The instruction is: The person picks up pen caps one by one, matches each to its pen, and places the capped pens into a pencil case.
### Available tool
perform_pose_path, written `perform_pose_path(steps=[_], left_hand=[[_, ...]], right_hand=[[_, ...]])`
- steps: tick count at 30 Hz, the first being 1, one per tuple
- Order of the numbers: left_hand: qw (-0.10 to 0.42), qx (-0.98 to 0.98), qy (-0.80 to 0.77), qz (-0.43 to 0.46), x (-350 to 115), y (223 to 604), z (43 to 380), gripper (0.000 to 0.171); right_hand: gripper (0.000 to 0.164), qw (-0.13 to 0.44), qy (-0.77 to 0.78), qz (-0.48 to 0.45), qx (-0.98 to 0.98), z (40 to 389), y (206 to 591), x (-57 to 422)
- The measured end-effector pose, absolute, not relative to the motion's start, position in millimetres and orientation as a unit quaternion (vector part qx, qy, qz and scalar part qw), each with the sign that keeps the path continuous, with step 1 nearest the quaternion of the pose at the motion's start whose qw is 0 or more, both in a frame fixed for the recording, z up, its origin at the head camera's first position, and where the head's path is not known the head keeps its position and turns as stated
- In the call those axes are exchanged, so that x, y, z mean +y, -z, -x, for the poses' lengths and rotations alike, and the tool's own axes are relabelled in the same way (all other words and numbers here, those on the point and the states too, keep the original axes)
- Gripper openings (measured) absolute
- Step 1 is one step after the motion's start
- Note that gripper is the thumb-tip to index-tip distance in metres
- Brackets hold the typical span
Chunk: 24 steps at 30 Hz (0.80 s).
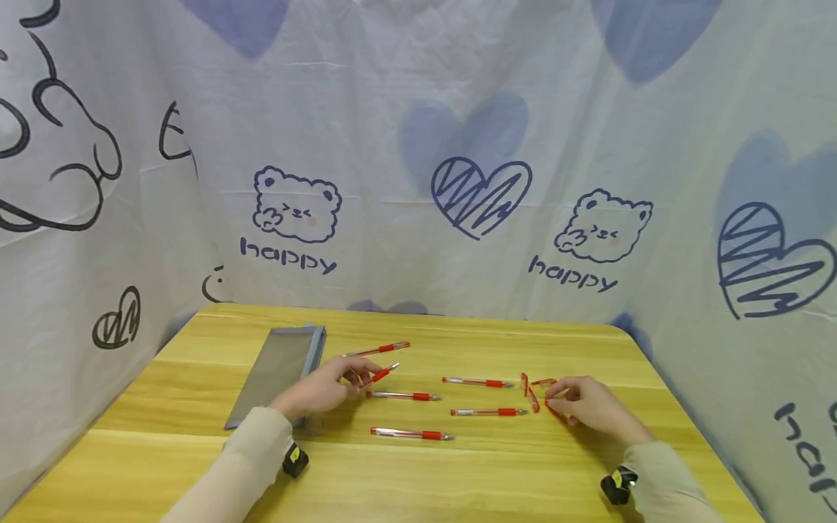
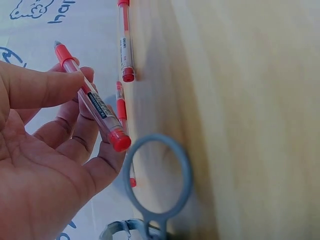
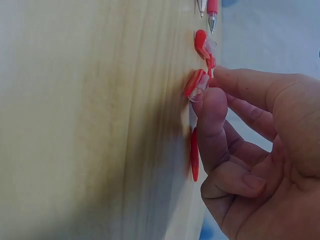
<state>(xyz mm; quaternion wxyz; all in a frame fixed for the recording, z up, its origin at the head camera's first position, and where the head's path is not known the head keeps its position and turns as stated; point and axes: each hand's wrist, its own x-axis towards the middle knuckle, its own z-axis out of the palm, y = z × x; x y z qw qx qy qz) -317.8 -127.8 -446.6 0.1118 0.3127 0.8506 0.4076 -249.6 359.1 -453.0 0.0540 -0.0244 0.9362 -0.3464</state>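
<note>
My left hand pinches an uncapped red gel pen between thumb and fingers. Its metal tip points away and its red end plug faces the left wrist camera. In the head view, my right hand is low over several loose red pen caps, with thumb and forefinger pinching at one of them; the fingertips partly hide it. A red and clear cap lies against those fingertips. Another cap lies behind the curled fingers. Uncapped red pens lie between the hands, tips pointing right.
A grey mesh zip pouch lies beside my left hand, partly covered by the forearm. Beyond that hand lies a red pen that looks capped. Two uncapped pens lie left of the caps. A printed cloth surrounds the wooden table.
</note>
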Motion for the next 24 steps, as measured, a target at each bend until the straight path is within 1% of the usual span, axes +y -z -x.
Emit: perform_pose_path(steps=[8, 11, 15, 20, 24], left_hand=[[0.104, 0.849, -0.416, -0.309, -128, 450, 317, 0.048], [0.103, 0.847, -0.42, -0.309, -128, 452, 318, 0.048], [0.104, 0.846, -0.425, -0.305, -128, 454, 319, 0.048], [0.108, 0.845, -0.431, -0.296, -127, 453, 318, 0.048], [0.112, 0.843, -0.441, -0.288, -127, 453, 318, 0.048]], right_hand=[[0.013, 0.05, 0.322, 0.011, 0.945, 253, 452, 352], [0.012, 0.057, 0.327, -0.008, 0.943, 254, 448, 349], [0.018, 0.065, 0.311, -0.014, 0.948, 256, 443, 347], [0.03, 0.074, 0.277, -0.016, 0.958, 260, 437, 346], [0.035, 0.089, 0.259, -0.017, 0.962, 264, 435, 345]])
